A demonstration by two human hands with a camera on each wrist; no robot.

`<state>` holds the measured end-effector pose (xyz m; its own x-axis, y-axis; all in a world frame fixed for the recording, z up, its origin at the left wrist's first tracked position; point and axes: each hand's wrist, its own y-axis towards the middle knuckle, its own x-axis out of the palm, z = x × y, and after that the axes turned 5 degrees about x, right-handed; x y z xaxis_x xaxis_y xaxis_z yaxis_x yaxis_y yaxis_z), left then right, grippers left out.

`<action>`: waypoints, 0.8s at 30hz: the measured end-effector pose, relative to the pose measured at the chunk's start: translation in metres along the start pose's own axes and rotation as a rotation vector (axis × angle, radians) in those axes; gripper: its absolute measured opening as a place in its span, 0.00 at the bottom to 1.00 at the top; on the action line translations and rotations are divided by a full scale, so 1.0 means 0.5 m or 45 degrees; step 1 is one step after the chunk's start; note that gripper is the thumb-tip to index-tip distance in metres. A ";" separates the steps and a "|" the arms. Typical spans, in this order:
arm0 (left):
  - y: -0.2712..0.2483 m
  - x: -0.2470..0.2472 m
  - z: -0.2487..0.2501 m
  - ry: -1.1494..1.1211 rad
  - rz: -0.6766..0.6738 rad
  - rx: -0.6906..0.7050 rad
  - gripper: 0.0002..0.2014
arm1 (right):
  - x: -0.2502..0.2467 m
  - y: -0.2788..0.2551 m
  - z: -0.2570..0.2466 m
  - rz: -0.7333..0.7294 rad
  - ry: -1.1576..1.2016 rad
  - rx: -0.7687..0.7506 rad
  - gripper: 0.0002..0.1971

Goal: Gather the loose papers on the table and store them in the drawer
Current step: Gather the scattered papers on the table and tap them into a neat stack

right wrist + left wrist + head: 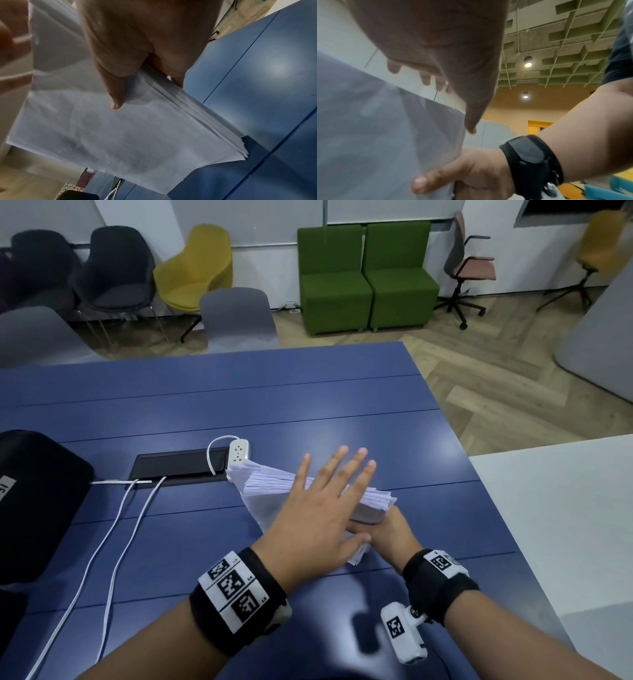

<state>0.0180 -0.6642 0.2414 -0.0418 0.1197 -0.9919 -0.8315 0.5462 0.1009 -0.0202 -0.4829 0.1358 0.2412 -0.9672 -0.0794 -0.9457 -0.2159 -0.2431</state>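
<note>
A thick stack of white papers (260, 487) is tilted up off the blue table (308, 405), its sheets fanned unevenly. My right hand (387, 529) grips the stack's near right corner; its thumb (426, 182) lies against one face and the fingers (176, 79) wrap the other. My left hand (318, 508) lies flat on the stack's upper face with straight, spread fingers. The left wrist view shows that palm (436, 54) against the paper (368, 135). The right wrist view shows the stack (120, 135) hanging over the table. No drawer is in view.
A white power strip (238, 451) lies just behind the stack beside a black cable slot (178, 463). White cables (113, 535) run to the near left edge. A black bag (34, 501) sits at the left. A white surface (565, 525) adjoins the table's right edge.
</note>
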 end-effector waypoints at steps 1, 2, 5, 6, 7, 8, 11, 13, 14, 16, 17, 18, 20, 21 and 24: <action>0.001 -0.002 -0.011 0.027 -0.044 -0.001 0.53 | -0.001 0.000 0.003 0.001 0.012 0.000 0.19; 0.002 -0.003 -0.021 0.055 -0.079 0.006 0.56 | -0.001 0.000 0.006 -0.002 0.001 -0.005 0.20; 0.007 -0.016 -0.049 0.056 -0.027 -0.024 0.60 | 0.003 0.000 0.004 0.015 -0.015 0.009 0.18; 0.011 -0.023 -0.058 0.062 -0.030 -0.039 0.60 | 0.004 0.001 0.006 0.022 -0.025 0.006 0.17; 0.016 -0.029 -0.072 0.088 -0.071 -0.048 0.59 | 0.005 0.002 0.007 0.041 -0.037 0.010 0.17; 0.019 -0.034 -0.092 0.110 -0.151 -0.065 0.58 | 0.004 0.002 0.009 0.057 -0.051 0.014 0.16; 0.002 -0.050 -0.184 -0.030 -0.342 -0.181 0.50 | 0.001 0.003 0.016 0.069 -0.061 0.030 0.14; -0.038 -0.068 -0.247 -0.340 -0.273 -0.325 0.46 | -0.001 0.004 0.017 0.066 -0.054 0.058 0.13; -0.065 -0.070 -0.273 -0.534 -0.185 -0.407 0.46 | -0.003 0.003 0.018 0.065 -0.052 0.064 0.13; -0.120 -0.049 -0.311 -0.952 0.057 -0.551 0.48 | -0.006 0.004 0.021 0.077 -0.042 0.076 0.13; -0.145 -0.025 -0.322 -1.180 0.215 -0.622 0.46 | -0.008 0.005 0.024 0.090 -0.025 0.079 0.14; -0.168 -0.001 -0.324 -1.413 0.375 -0.706 0.44 | -0.008 0.005 0.027 0.097 -0.002 0.079 0.16; -0.196 0.050 -0.320 -1.841 0.654 -0.949 0.46 | -0.006 0.002 0.031 0.120 0.037 0.070 0.19; -0.202 0.072 -0.315 -1.991 0.777 -1.072 0.48 | -0.004 0.001 0.033 0.131 0.046 0.067 0.20; -0.189 0.106 -0.290 -2.013 1.040 -1.328 0.41 | 0.002 -0.006 0.034 0.149 0.061 0.038 0.21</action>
<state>0.0142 -0.8298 0.1683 -0.5496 0.8067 0.2173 -0.8303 -0.4988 -0.2486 -0.0135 -0.4809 0.1199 0.1180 -0.9910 -0.0626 -0.9598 -0.0976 -0.2633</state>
